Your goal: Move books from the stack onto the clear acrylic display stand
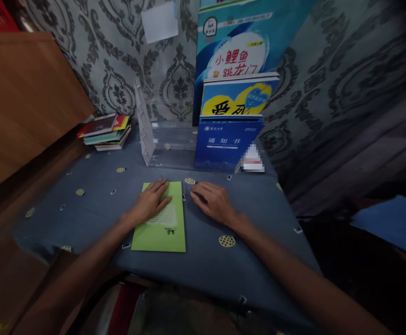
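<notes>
A light green book (159,237) lies closed on the cloth in front of me, with a block of small print and a little black drawing on its upper side. My left hand (153,200) rests flat across its upper left part, fingers stretched towards the far edge. To the right of the book, my right hand (212,199) is on the tablecloth, apart from the book. Its fingers are loosely bent, the thumb stands off from them, and nothing shows in the grasp.
Behind the hands, a clear acrylic rack (171,160) holds upright books, a blue booklet (225,146) at the front. A stack of books (107,132) lies at the table's back left. Patterned wallpaper is behind. The dark blue tablecloth (94,214) has yellow spotted prints.
</notes>
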Demonstrator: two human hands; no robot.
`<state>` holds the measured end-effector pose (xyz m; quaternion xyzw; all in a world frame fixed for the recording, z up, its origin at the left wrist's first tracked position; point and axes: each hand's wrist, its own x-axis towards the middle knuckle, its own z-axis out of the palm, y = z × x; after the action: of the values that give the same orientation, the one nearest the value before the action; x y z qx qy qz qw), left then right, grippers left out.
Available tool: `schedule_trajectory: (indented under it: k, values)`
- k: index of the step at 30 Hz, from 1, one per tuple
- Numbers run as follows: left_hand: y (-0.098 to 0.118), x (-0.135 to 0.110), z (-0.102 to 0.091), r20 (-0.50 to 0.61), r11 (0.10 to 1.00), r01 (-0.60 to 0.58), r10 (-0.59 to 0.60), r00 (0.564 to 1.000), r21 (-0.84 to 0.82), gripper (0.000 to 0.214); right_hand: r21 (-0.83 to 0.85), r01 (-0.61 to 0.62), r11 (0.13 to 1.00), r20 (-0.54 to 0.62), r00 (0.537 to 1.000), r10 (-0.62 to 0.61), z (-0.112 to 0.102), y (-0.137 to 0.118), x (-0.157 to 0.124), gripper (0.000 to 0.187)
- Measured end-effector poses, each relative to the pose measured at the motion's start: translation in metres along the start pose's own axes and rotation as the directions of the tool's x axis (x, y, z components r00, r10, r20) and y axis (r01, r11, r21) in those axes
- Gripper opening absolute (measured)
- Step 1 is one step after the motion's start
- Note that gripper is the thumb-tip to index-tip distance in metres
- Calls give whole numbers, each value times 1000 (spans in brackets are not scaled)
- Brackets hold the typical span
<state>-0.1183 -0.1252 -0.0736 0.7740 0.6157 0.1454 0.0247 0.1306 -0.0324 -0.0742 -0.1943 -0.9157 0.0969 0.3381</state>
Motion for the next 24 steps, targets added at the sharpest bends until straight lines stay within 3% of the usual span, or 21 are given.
schedule_trajectory:
  k: [5, 9, 13, 19, 24]
  values:
    - [23, 22, 13, -1, 984, -150, 151, 989, -93, 53, 18, 61, 998, 24, 998, -61, 10, -9, -1, 24]
    - [27, 24, 15, -22, 978, -174, 173, 985, -113, 47, 58, 45, 997, 119, 992, -52, 16, -4, -7, 34]
    - [17, 7, 9, -20, 996, -90, 90, 996, -18, 47, 58, 25, 998, 253, 967, -39, 20, 0, -10, 44]
    - [-13, -26, -4, -63, 989, 133, -128, 990, 67, 49, 62, -33, 998, 342, 940, 10, 14, -3, -7, 46]
    - [-22, -32, -1, -100, 988, 150, -145, 984, 47, 50, 52, -89, 995, 371, 926, 64, 18, -8, 4, 47]
